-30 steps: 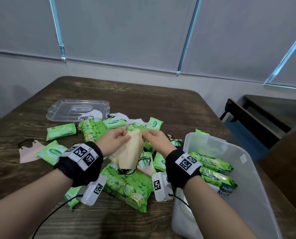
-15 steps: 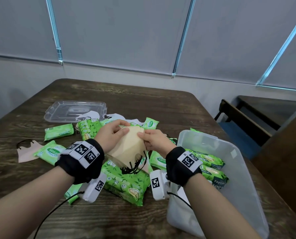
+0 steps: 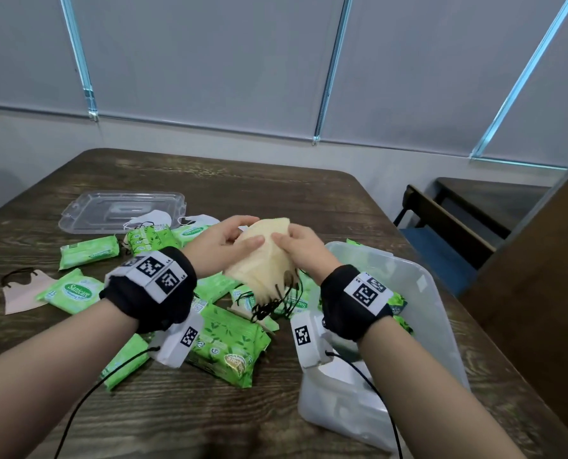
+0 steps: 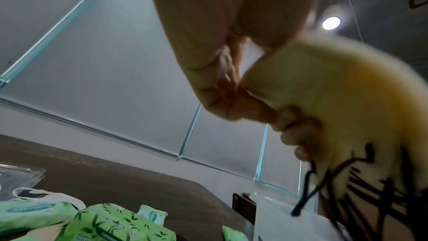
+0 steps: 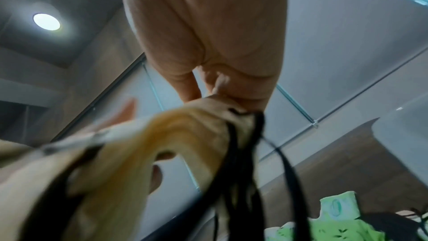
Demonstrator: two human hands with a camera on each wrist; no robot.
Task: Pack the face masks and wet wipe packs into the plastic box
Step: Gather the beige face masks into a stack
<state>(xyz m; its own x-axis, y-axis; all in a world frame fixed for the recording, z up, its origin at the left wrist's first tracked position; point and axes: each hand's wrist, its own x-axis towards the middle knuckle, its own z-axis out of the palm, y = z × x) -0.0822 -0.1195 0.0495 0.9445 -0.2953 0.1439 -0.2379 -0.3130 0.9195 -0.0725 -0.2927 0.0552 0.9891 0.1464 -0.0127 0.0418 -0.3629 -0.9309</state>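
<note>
Right now my left hand and right hand pinch the stack of beige face masks above the tabletop, beside the plastic box; I'd gather the dangling ear loops before lowering it in.

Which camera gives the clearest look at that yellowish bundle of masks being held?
The head view: the whole mask stack shows sharply between both hands. The left wrist and right wrist views show it blurred, partial.
</note>
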